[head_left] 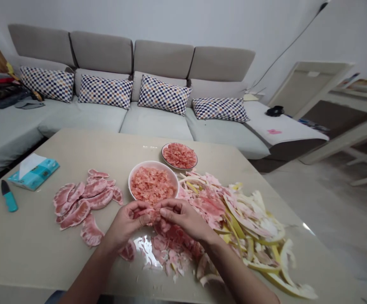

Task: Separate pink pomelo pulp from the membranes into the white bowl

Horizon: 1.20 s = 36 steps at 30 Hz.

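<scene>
My left hand (pixel 131 220) and my right hand (pixel 177 214) meet just in front of a white bowl (pixel 130 185). Pinched between the fingers of both is a piece of pink pomelo flesh (pixel 151 216). The bowl is heaped with loose pomelo pulp (pixel 153 185). Below my hands lie pink membrane scraps (pixel 173 242) on the wet tabletop. To the left is a pile of pomelo segments (pixel 88 194) with whitish skin on them. One more segment (pixel 128 251) rests near my left wrist, partly hidden by it.
A dark-rimmed plate of pulp (pixel 180 155) stands behind the bowl. Yellow pomelo peel (pixel 253 236) covers the table's right side. At the left lie a tissue pack (pixel 36 173) and a knife with a teal handle (pixel 9 198). A sofa (pixel 158 120) runs behind the table (pixel 44 253).
</scene>
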Each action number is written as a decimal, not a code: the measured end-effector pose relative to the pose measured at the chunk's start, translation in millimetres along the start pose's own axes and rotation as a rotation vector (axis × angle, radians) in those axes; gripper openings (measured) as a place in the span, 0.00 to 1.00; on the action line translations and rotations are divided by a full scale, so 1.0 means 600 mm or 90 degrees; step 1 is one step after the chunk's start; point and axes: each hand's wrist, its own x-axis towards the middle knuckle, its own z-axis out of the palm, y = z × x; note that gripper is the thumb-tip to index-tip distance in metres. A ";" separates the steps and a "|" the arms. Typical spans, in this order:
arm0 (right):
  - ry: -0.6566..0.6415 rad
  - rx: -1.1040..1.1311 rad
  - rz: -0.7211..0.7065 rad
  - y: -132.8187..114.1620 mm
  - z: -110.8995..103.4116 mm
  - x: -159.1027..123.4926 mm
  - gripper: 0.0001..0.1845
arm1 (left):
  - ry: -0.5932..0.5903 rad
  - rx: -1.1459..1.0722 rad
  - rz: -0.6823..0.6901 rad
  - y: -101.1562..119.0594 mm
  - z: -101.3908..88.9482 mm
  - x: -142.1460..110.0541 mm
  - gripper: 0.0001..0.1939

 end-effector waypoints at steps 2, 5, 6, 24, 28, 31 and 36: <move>0.028 -0.036 -0.017 -0.003 0.007 -0.001 0.20 | 0.014 0.013 0.004 0.002 0.002 0.001 0.14; 0.102 -0.149 -0.085 -0.010 0.020 -0.004 0.17 | 0.031 0.029 0.015 0.005 0.006 0.003 0.13; 0.117 -0.177 -0.101 -0.012 0.023 -0.005 0.15 | 0.032 0.029 0.018 0.005 0.006 0.003 0.13; 0.178 0.078 -0.117 0.010 0.017 0.017 0.18 | 0.109 -0.153 0.013 -0.004 -0.004 0.006 0.17; 0.241 -0.072 -0.178 0.000 -0.003 0.016 0.14 | 0.157 -0.157 0.013 -0.007 -0.008 0.012 0.20; 0.290 -0.323 -0.254 -0.007 -0.019 0.027 0.11 | 0.151 -0.153 -0.001 -0.010 -0.005 0.014 0.20; 0.334 -0.580 -0.383 -0.002 -0.032 0.051 0.20 | 0.158 -0.146 -0.009 -0.011 -0.001 0.013 0.19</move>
